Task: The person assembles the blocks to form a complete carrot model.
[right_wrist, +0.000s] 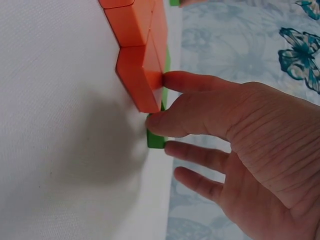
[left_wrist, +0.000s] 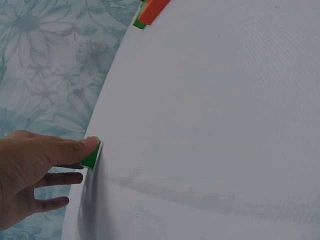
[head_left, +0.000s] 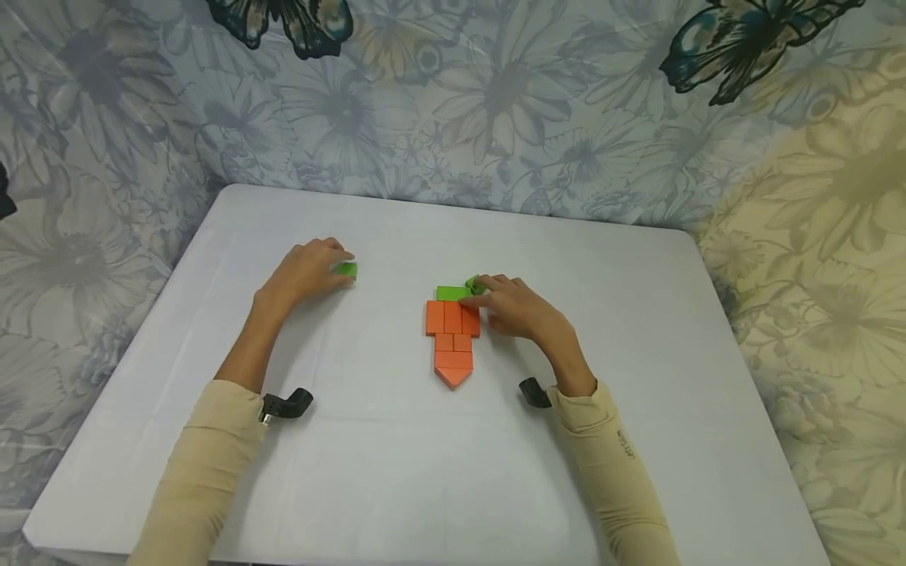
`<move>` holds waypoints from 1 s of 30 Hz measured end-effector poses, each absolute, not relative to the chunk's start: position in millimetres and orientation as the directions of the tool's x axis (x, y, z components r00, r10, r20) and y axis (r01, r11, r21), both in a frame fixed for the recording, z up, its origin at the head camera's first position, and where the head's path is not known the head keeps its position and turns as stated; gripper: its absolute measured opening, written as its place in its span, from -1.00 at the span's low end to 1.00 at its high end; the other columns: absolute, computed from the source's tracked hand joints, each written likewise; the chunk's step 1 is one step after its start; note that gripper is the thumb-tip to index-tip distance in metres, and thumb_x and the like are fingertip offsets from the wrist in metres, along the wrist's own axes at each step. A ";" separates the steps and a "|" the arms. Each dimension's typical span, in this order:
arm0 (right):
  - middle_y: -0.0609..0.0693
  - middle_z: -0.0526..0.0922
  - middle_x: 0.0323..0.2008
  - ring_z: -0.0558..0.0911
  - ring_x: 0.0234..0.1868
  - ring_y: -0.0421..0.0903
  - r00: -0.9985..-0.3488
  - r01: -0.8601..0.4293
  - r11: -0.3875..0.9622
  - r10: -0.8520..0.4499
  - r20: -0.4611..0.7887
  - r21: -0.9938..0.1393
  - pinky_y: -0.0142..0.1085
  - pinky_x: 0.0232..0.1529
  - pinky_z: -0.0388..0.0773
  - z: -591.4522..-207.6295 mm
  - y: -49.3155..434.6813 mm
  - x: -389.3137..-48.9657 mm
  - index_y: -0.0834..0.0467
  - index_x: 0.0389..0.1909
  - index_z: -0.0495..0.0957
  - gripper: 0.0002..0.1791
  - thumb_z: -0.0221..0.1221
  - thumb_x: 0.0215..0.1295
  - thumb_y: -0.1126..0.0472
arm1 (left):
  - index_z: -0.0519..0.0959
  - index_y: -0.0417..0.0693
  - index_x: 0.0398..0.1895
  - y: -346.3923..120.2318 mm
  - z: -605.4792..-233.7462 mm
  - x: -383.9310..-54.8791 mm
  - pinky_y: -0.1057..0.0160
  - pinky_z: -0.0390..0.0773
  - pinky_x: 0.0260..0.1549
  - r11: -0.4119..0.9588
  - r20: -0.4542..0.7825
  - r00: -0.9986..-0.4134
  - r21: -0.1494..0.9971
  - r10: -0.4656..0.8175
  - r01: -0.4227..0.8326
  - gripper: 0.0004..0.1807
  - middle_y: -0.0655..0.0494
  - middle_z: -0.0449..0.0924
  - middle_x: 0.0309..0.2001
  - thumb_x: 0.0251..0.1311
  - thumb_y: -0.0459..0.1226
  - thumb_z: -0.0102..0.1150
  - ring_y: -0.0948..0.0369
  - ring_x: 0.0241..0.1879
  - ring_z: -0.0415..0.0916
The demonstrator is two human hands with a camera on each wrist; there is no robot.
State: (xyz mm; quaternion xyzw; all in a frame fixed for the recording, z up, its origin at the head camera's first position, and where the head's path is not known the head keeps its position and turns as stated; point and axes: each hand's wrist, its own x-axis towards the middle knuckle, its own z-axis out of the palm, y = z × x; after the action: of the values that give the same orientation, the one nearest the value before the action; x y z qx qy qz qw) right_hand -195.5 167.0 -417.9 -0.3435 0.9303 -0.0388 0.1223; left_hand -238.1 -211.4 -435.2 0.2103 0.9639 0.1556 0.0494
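A flat figure of orange blocks (head_left: 453, 359) lies mid-table, its pointed end toward me. Against its far edge lies a green rectangular block (head_left: 452, 293). My right hand (head_left: 520, 306) pinches another small green block (head_left: 471, 283) at the figure's far right corner; in the right wrist view this green block (right_wrist: 156, 139) is under the thumb, and the index finger touches an orange block (right_wrist: 140, 75). Off to the left, my left hand (head_left: 306, 271) holds a green block (head_left: 348, 270) between thumb and fingers, low over the table, its other fingers spread in the left wrist view.
A white cloth covers the table (head_left: 382, 472). Flowered fabric (head_left: 495, 102) with dark butterflies (head_left: 750, 47) hangs behind and at the sides. Black wrist cameras (head_left: 290, 404) stick out from both beige sleeves (head_left: 205, 464).
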 end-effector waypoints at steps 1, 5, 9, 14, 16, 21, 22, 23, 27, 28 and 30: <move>0.19 0.46 0.46 0.46 0.46 0.23 -0.735 -0.629 0.762 -0.647 -0.204 -0.154 0.18 0.42 0.45 -418.1 167.2 -195.6 -0.07 0.36 0.60 -0.37 0.24 0.34 0.48 | 0.62 -0.24 0.28 -212.4 -437.8 -239.4 -0.32 0.54 0.16 0.864 -0.050 -0.905 0.326 0.422 0.384 -0.48 -0.28 0.60 0.26 0.32 -0.18 0.40 -0.25 0.23 0.56; 0.18 0.45 0.47 0.45 0.46 0.22 -0.737 -0.619 0.770 -0.637 -0.224 -0.155 0.16 0.43 0.45 -418.6 166.8 -196.4 -0.08 0.37 0.59 -0.38 0.24 0.36 0.46 | 0.62 -0.27 0.27 -212.1 -449.8 -243.3 -0.26 0.56 0.13 0.863 -0.045 -0.907 0.330 0.419 0.382 -0.47 -0.26 0.62 0.21 0.30 -0.20 0.42 -0.22 0.19 0.58; 0.16 0.42 0.49 0.43 0.49 0.21 -0.742 -0.606 0.779 -0.626 -0.241 -0.158 0.13 0.45 0.44 -418.7 166.6 -196.1 -0.09 0.39 0.58 -0.38 0.26 0.37 0.44 | 0.67 -0.27 0.20 -203.5 -451.2 -243.7 -0.21 0.56 0.11 0.843 0.029 -0.902 0.345 0.430 0.413 -0.52 -0.19 0.67 0.14 0.25 -0.25 0.46 -0.17 0.14 0.59; 0.17 0.41 0.50 0.41 0.50 0.21 -0.741 -0.608 0.779 -0.627 -0.241 -0.155 0.14 0.46 0.43 -418.6 166.7 -195.3 -0.08 0.40 0.57 -0.37 0.25 0.37 0.44 | 0.69 -0.18 0.19 -173.9 -444.9 -244.6 -0.16 0.57 0.13 0.798 0.073 -0.858 0.334 0.508 0.501 -0.54 -0.11 0.70 0.13 0.23 -0.26 0.47 -0.12 0.12 0.60; 0.17 0.41 0.50 0.42 0.50 0.21 -0.739 -0.611 0.776 -0.629 -0.241 -0.155 0.15 0.46 0.42 -418.3 166.3 -195.5 -0.08 0.40 0.57 -0.37 0.25 0.37 0.44 | 0.70 -0.15 0.20 -159.2 -443.9 -245.6 -0.13 0.59 0.15 0.776 0.072 -0.834 0.329 0.547 0.538 -0.54 -0.09 0.71 0.14 0.23 -0.25 0.47 -0.09 0.13 0.61; 0.16 0.41 0.50 0.42 0.50 0.20 -0.742 -0.604 0.784 -0.620 -0.255 -0.146 0.16 0.47 0.41 -417.8 164.7 -196.3 -0.10 0.40 0.57 -0.38 0.26 0.38 0.42 | 0.68 -0.09 0.23 -124.9 -449.5 -249.1 -0.06 0.60 0.19 0.721 0.068 -0.783 0.347 0.618 0.600 -0.54 -0.05 0.70 0.18 0.25 -0.25 0.44 -0.05 0.16 0.61; 0.16 0.41 0.50 0.42 0.50 0.20 -0.742 -0.603 0.784 -0.618 -0.258 -0.143 0.17 0.47 0.41 -417.5 164.3 -196.2 -0.10 0.40 0.57 -0.37 0.26 0.37 0.42 | 0.68 -0.08 0.24 -119.5 -450.9 -249.2 -0.06 0.60 0.19 0.715 0.066 -0.778 0.354 0.625 0.603 -0.54 -0.04 0.69 0.18 0.26 -0.26 0.44 -0.05 0.17 0.60; 0.16 0.40 0.51 0.41 0.51 0.20 -0.743 -0.602 0.786 -0.616 -0.263 -0.141 0.17 0.47 0.41 -417.1 163.7 -196.1 -0.10 0.40 0.56 -0.37 0.26 0.38 0.42 | 0.68 -0.07 0.25 -114.7 -452.6 -249.7 -0.06 0.60 0.19 0.710 0.064 -0.773 0.356 0.631 0.608 -0.54 -0.03 0.69 0.19 0.26 -0.26 0.43 -0.05 0.17 0.60; 0.17 0.40 0.51 0.41 0.51 0.21 -0.744 -0.599 0.790 -0.610 -0.273 -0.135 0.18 0.46 0.42 -415.2 162.1 -194.9 -0.10 0.41 0.55 -0.37 0.27 0.38 0.41 | 0.67 -0.04 0.27 -100.7 -457.0 -249.6 -0.05 0.59 0.19 0.699 0.051 -0.761 0.359 0.647 0.618 -0.54 -0.01 0.68 0.20 0.29 -0.28 0.40 -0.03 0.18 0.58; 0.17 0.40 0.51 0.41 0.52 0.21 -0.745 -0.597 0.791 -0.608 -0.275 -0.133 0.18 0.46 0.42 -414.9 162.1 -194.7 -0.10 0.41 0.55 -0.37 0.27 0.38 0.41 | 0.67 -0.04 0.27 -97.9 -457.3 -249.5 -0.05 0.59 0.19 0.697 0.048 -0.757 0.354 0.652 0.623 -0.54 -0.01 0.68 0.20 0.30 -0.28 0.40 -0.03 0.18 0.59; 0.17 0.40 0.51 0.41 0.52 0.21 -0.748 -0.594 0.793 -0.605 -0.273 -0.132 0.18 0.46 0.43 -414.3 162.5 -194.2 -0.10 0.41 0.56 -0.37 0.27 0.38 0.41 | 0.67 -0.03 0.27 -93.7 -457.7 -249.2 -0.05 0.60 0.18 0.695 0.042 -0.751 0.347 0.659 0.630 -0.54 -0.01 0.68 0.20 0.30 -0.28 0.39 -0.03 0.17 0.59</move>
State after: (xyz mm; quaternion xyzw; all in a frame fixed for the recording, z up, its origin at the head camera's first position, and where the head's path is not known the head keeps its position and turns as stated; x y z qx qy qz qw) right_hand -194.2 162.5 -414.3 -0.3208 0.9346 -0.0183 0.1525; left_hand -249.2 -93.7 -457.7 0.3503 0.9197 0.1721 0.0428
